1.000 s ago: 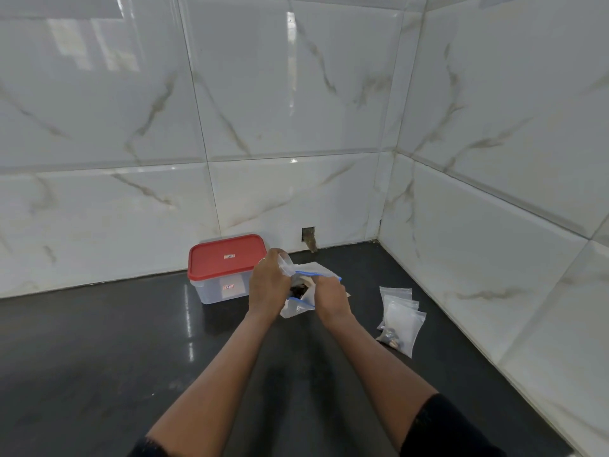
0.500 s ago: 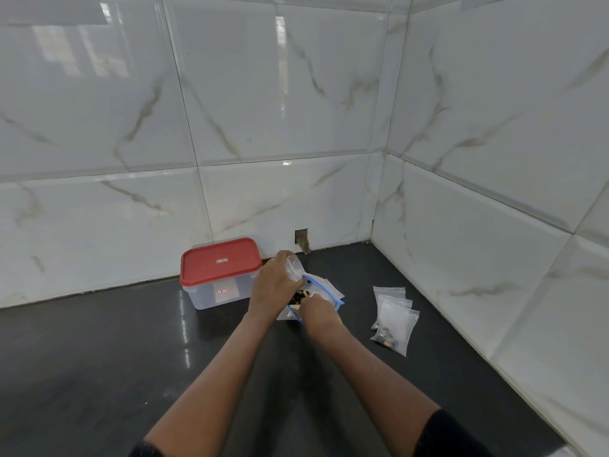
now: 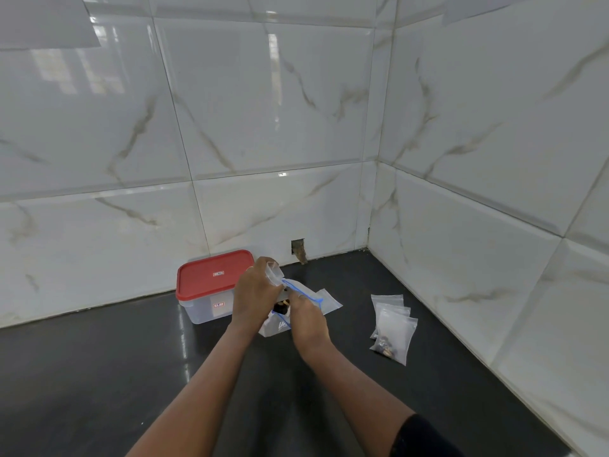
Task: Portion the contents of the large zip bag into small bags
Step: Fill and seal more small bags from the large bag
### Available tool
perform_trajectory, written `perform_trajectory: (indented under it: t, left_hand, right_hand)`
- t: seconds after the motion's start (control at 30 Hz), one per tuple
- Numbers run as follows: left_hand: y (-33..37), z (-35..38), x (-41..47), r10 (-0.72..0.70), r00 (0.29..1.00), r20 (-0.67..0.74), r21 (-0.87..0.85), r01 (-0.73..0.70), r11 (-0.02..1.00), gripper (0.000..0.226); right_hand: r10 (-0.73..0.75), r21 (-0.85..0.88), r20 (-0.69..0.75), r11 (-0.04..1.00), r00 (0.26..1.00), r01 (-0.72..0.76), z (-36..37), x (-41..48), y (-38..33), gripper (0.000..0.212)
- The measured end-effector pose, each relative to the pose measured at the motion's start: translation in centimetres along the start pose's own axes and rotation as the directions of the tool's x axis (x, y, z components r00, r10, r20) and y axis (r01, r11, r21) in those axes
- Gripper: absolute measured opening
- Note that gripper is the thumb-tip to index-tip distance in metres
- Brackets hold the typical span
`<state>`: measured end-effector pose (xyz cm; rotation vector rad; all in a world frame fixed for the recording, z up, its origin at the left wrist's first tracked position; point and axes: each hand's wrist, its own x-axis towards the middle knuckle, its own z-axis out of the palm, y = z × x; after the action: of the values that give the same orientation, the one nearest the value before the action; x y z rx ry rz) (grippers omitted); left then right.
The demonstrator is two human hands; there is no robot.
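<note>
The large zip bag, clear with a blue zip line, lies on the dark counter between both hands, its mouth held apart. My left hand grips a small clear bag at the large bag's upper edge. My right hand pinches the large bag's near edge. Dark contents show between the hands. Three small bags lie stacked to the right, the front one holding dark pieces.
A clear plastic box with a red lid stands just left of my hands against the tiled back wall. The tiled side wall closes in the right. The dark counter stretches to the left and toward me.
Both hands have sunk toward the counter with the large bag, and my right hand has shifted along its near edge. The box and the stacked small bags have not moved.
</note>
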<state>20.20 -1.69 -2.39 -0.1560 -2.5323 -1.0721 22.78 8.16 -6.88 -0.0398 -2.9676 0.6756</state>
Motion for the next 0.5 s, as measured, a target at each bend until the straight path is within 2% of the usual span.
perform_trajectory:
  t: [0.2, 0.3, 0.33, 0.43, 0.5]
  left_hand:
    - [-1.1, -0.2, -0.4, 0.021, 0.994, 0.112, 0.067, -0.029, 0.997, 0.041]
    - [-1.3, -0.1, -0.5, 0.012, 0.993, 0.115, 0.060, -0.019, 0.998, 0.040]
    - [-1.2, -0.1, -0.4, 0.010, 0.993, 0.119, 0.056, -0.017, 0.998, 0.040]
    - [-0.9, -0.3, -0.1, 0.027, 0.992, 0.125, 0.048, -0.033, 0.998, 0.042]
    - [-0.8, -0.5, 0.1, 0.030, 0.992, 0.125, 0.053, -0.037, 0.998, 0.043]
  right_hand:
    - [0.127, 0.006, 0.099, 0.992, 0.987, -0.128, 0.2, 0.4, -0.2, 0.030]
    - [0.097, 0.057, 0.129, 0.993, 0.987, -0.105, 0.0, 0.4, -0.4, 0.022]
    - [0.084, 0.092, 0.146, 0.991, 0.986, -0.098, 0.0, 0.5, -0.5, 0.022]
    - [0.069, 0.132, 0.133, 0.987, 0.989, -0.087, -0.6, 0.8, -1.1, 0.042]
    - [0.053, 0.107, 0.158, 0.992, 0.986, -0.071, -0.3, 1.5, -1.2, 0.033]
